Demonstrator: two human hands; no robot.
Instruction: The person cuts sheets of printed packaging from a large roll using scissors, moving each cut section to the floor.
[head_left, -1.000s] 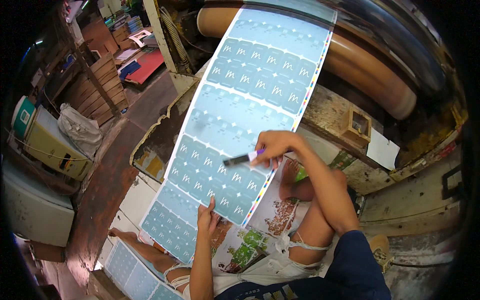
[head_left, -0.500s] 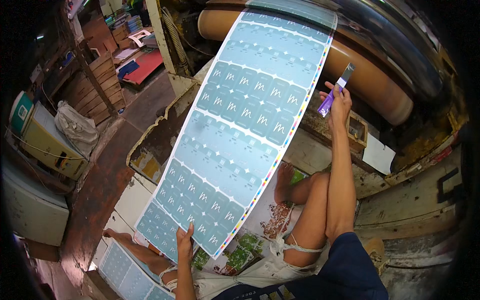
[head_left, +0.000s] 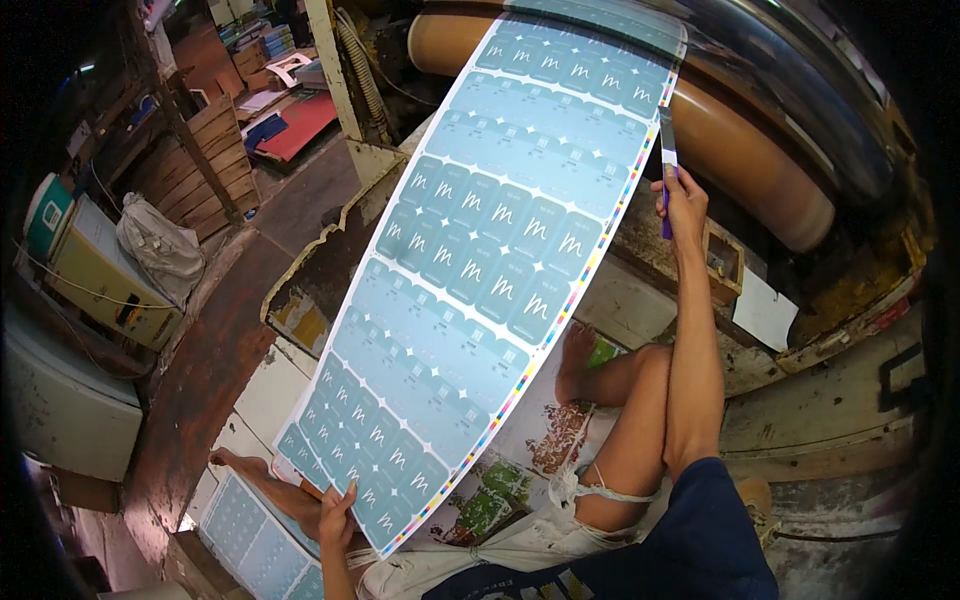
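Observation:
A long printed sheet (head_left: pixel 450 290) in blue and teal slopes down from the rollers toward my lap. At its lower left edge my left hand (head_left: pixel 338 512) pinches it, thumb on top. My right hand (head_left: pixel 683 205) is closed around the purple handle of a flat-bladed knife (head_left: pixel 668 145). Its metal blade points upward at the sheet's right edge, just below the rollers; I cannot tell whether it touches the sheet. Colour-bar marks run down that edge.
Behind the sheet lies a brown roller (head_left: pixel 755 165), with a shiny metal roller (head_left: pixel 800 90) above it. More printed sheets (head_left: pixel 255 535) lie at lower left. A wooden box (head_left: pixel 722 265) and white paper (head_left: pixel 765 308) are at right. My bare legs are beneath the sheet.
The sheet's lower end has come down closer to me, with my left hand moving down and left. My right hand has turned the knife upright and brought its blade to the sheet's right edge.

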